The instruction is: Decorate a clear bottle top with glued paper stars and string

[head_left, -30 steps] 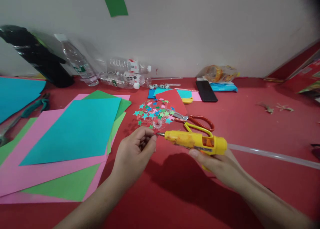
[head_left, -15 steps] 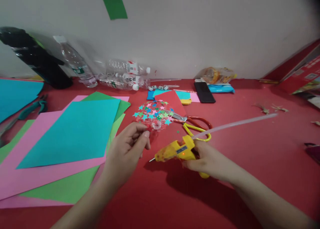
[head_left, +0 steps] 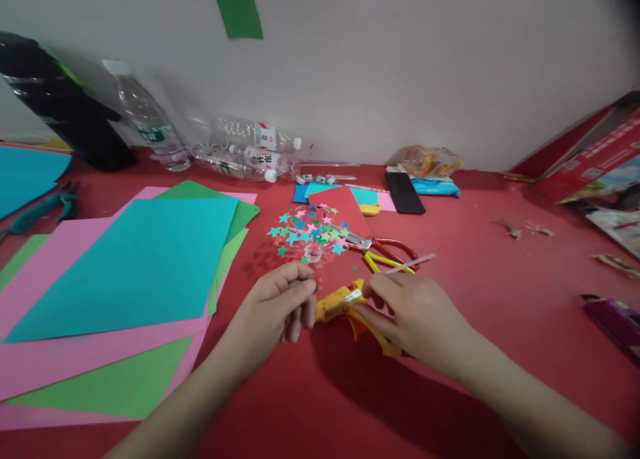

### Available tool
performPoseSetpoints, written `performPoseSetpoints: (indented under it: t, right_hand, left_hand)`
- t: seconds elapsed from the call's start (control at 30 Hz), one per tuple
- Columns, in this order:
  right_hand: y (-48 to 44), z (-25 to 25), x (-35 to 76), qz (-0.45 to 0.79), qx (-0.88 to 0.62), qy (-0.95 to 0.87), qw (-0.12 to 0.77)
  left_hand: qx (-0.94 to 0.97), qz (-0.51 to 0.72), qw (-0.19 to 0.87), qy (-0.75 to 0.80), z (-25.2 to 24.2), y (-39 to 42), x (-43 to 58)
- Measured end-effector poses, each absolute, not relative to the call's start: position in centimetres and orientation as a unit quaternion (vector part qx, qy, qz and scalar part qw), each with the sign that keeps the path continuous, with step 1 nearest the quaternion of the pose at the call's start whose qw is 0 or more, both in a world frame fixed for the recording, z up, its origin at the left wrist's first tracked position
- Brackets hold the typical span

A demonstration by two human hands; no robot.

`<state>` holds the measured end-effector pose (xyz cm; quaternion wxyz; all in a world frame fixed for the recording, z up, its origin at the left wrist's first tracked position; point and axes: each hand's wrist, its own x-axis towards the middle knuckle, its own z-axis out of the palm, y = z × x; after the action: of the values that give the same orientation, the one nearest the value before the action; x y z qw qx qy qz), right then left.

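Head view: the yellow glue gun (head_left: 334, 305), aimed at the left fingertips one second ago, now lies low between the two hands, its nose hidden behind the left fingers. The right hand (head_left: 413, 309) curls at the gun's rear; whether it grips or merely rests there cannot be told. The left hand (head_left: 287, 302) has its thumb and forefinger pinched on a small red piece (head_left: 319, 283), partly hidden by the fingertips.

Just beyond the left hand sits a clear plastic piece (head_left: 314, 253) dotted with colored stars (head_left: 310, 232). Scissors (head_left: 387, 249) lie close beyond the right hand, one yellow handle partly crossed by the gun's pale glue stick (head_left: 413, 263). Stacked colored sheets (head_left: 130, 265) spread left of the left hand; a black phone (head_left: 405, 192) lies farther out, beyond the right.

Beyond the left hand, clear bottles (head_left: 245, 165) lie by the wall near a leaning capped bottle (head_left: 147, 122); their contents cannot be made out. A transparent packet (head_left: 430, 160) beyond the right hand shows something orange-brown inside.
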<state>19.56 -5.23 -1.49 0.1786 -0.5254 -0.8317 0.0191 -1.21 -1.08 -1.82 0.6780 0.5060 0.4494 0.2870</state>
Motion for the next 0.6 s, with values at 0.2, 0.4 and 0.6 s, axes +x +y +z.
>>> performPoseSetpoints:
  t: [0.2, 0.4, 0.6]
  right_hand:
    - [-3.6, -0.2, 18.0, 0.02, -0.384, -0.871, 0.307]
    - [-2.9, -1.2, 17.6, -0.05, -0.323, -0.889, 0.321]
    - [-2.4, -0.9, 17.9, -0.055, -0.329, -0.889, 0.315]
  left_hand:
    - [0.471, 0.26, 0.731, 0.42, -1.6, -1.3, -1.3]
    - [0.438, 0.258, 0.756, 0.413, -1.5, -1.4, -1.1]
    - [0.485, 0.271, 0.705, 0.441, -1.3, -1.4, -1.0]
